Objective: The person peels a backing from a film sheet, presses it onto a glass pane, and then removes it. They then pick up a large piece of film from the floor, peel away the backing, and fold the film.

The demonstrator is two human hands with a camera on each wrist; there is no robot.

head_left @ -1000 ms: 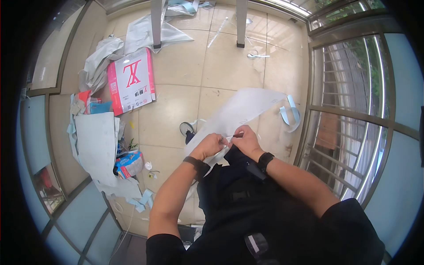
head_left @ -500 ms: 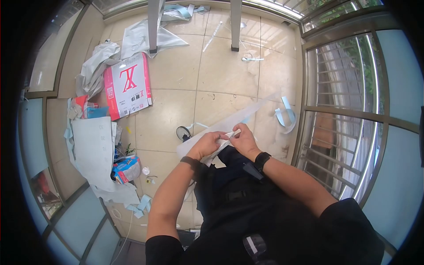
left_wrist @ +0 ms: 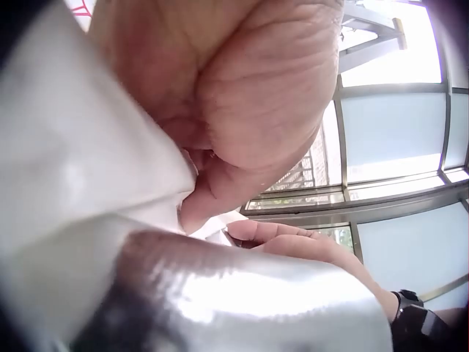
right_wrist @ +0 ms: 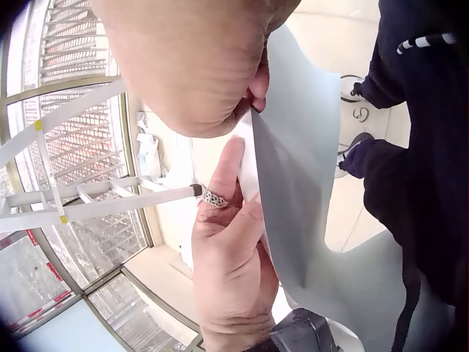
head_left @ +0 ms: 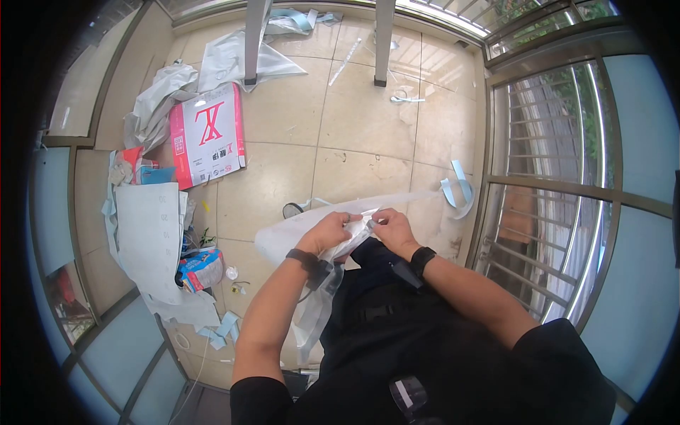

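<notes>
A large, thin sheet of white film (head_left: 283, 234) spreads in front of the person and hangs down beside the left forearm. In the head view the left hand (head_left: 329, 232) pinches its edge, fingers bent. Close beside it, the right hand (head_left: 394, 231) pinches the same edge between thumb and fingers. One face of the film (left_wrist: 242, 301) shines like a mirror in the left wrist view. From the right wrist, the film (right_wrist: 293, 176) drops away below both hands, and a ring (right_wrist: 214, 199) shows on a left finger.
Two ladder legs (head_left: 382, 49) stand on the tiled floor ahead. A pink and white carton (head_left: 209, 138) lies at the left, near a stack of white sheets (head_left: 149, 227) and a blue packet (head_left: 200, 270). Pale blue strips (head_left: 459, 190) lie by the barred windows (head_left: 545, 142).
The film has swung down and toward the left, and a length of it now hangs by the left forearm. Both hands stay close together at its edge.
</notes>
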